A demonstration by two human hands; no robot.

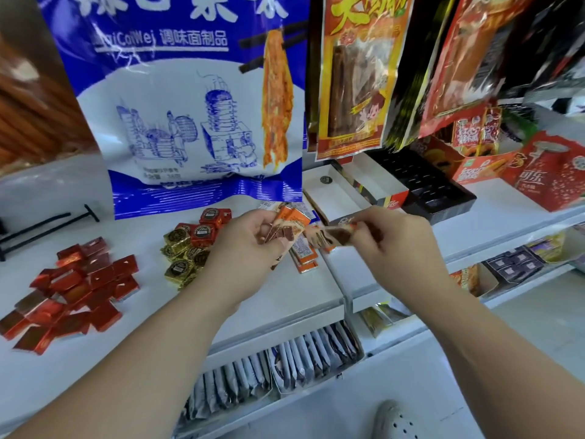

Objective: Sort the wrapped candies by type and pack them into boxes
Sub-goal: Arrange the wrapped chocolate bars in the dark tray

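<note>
**Gathering the orange sticks over the middle of the shelf**

The left hand (250, 245) is curled round a fanned bunch of sticks (285, 226). The right hand (389, 239) pinches a single stick (332, 237) by one end between thumb and fingertips; it is blurred, and whether its far end touches the bunch cannot be told. Under the hands, loose sticks (305, 258) lie mid-shelf (285, 299). Gold squares (180, 258) sit just left of them, and red squares (79, 286) are heaped towards the left front edge. An open white box (342, 198) stands at the back edge, just beyond the right hand. The sorting looks nearly done and this type is probably being collected for packing. The next move likely calls for laying the single stick flush with the bunch, all ends one way, so the lot slides lengthwise into the box.
</note>
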